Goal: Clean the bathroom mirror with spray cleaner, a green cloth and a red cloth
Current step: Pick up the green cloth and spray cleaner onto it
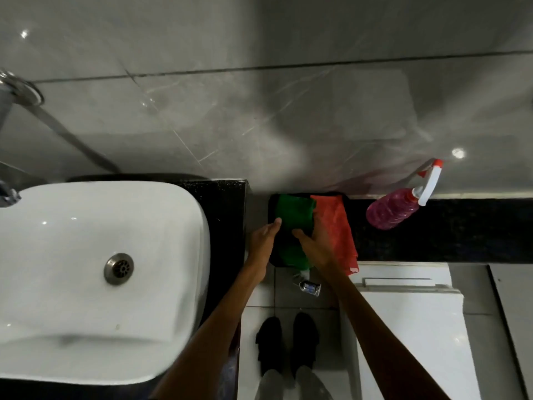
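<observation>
Head view: both hands (291, 238) seemingly rest loosely on the green cloth (294, 217); tugging might drag the overhanging red cloth (336, 226) off.

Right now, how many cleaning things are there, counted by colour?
Green: 1, the green cloth
Red: 1, the red cloth
Pink: 1, the spray bottle
Total: 3
</observation>
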Available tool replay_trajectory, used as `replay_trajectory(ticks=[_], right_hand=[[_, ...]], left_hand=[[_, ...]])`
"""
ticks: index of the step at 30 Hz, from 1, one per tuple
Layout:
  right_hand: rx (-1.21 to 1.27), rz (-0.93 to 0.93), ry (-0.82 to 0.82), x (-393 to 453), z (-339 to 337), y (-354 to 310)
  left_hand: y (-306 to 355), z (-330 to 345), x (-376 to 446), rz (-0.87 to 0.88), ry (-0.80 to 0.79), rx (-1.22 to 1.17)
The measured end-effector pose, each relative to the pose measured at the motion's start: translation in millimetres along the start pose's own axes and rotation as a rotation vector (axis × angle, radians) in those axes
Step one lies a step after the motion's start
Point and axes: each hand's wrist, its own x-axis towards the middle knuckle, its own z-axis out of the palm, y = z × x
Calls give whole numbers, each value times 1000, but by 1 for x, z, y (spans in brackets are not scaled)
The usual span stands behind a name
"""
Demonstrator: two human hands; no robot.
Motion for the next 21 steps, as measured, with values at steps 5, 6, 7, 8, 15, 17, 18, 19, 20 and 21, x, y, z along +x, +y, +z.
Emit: replay_trajectory(ticks=[5,6,7,8,15,17,18,19,20,21], right_hand=[[299,-83,-157,-51,-42,-34],[247,-133,-157,-58,-48,-38],[175,-185,-128,-65,-53,-41],[113,-223,-69,-71,-59,-42],[79,-66,708,-53,-127,-9],[-10,48,723,-32,-144,-10],[-50,53,693,-20,-151,-11],[-62,22,659,-10,-154,-16],[-45,-41,642,2,-157,-21],[-11,-114,641,11,-158,-28]], left_hand=[[12,-11,-53,2,-292,-211],[14,-11,-60,-3,-351,-282],[16,-10,-68,-5,-391,-343],[20,-6,-78,-2,-411,-380],[31,24,-103,-51,-402,-427],[32,24,-99,-53,-414,-435],[31,26,-96,-49,-424,-434],[31,24,-95,-46,-430,-435],[30,25,-91,-41,-434,-434],[29,24,-88,-41,-436,-431]])
